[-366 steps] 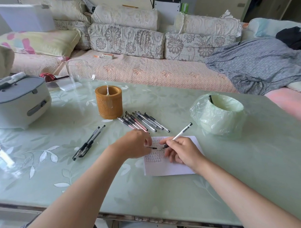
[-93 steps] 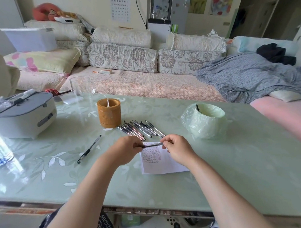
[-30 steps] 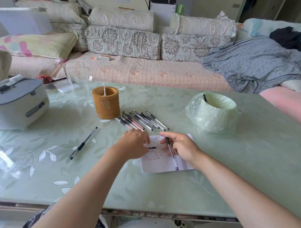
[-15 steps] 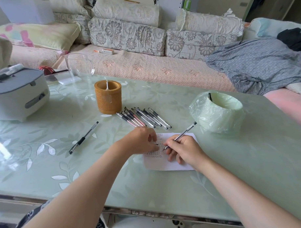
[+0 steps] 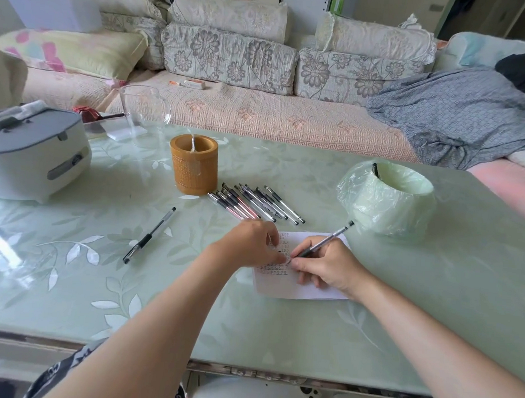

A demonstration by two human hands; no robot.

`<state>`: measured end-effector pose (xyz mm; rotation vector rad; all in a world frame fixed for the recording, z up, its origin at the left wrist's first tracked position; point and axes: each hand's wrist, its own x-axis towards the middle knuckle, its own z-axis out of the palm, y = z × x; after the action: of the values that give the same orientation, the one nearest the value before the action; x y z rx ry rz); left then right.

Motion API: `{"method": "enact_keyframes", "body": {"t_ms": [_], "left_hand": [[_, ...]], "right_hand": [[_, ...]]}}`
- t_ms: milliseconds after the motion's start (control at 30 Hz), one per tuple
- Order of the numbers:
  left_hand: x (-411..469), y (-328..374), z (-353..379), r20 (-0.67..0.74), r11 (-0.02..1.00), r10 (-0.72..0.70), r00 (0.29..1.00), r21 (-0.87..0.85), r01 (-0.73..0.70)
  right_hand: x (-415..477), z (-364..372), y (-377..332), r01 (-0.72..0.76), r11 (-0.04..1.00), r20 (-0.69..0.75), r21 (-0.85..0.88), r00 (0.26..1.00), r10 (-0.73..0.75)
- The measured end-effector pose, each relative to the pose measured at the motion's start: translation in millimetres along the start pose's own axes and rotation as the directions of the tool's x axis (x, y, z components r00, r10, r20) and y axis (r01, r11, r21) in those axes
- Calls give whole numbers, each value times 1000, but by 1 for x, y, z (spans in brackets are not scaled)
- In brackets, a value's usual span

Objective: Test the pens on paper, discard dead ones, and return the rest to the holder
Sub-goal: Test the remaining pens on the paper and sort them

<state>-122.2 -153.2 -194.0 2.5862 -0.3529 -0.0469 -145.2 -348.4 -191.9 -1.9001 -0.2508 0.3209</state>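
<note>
Table (image 5: 280, 327) unchanged; pen (image 5: 325, 239) now touches paper (image 5: 282, 289).

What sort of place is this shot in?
Probably a home living room: a sofa with floral cushions and a crumpled grey blanket sits right behind the glass-topped table.

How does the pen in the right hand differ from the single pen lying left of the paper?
The held pen is gripped by the right hand, tilted, its tip on the paper; the single pen lies flat on the table. The held pen is in use; no hand touches the single pen. Both are slim with dark grips.
</note>
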Motion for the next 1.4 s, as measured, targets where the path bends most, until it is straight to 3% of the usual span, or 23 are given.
{"method": "enact_keyframes", "body": {"t_ms": [1400], "left_hand": [[2,-2,7,-29,1000,-10,1000,2,10]], "right_hand": [[3,8,11,135,973,-8,-188,990,-139]]}}
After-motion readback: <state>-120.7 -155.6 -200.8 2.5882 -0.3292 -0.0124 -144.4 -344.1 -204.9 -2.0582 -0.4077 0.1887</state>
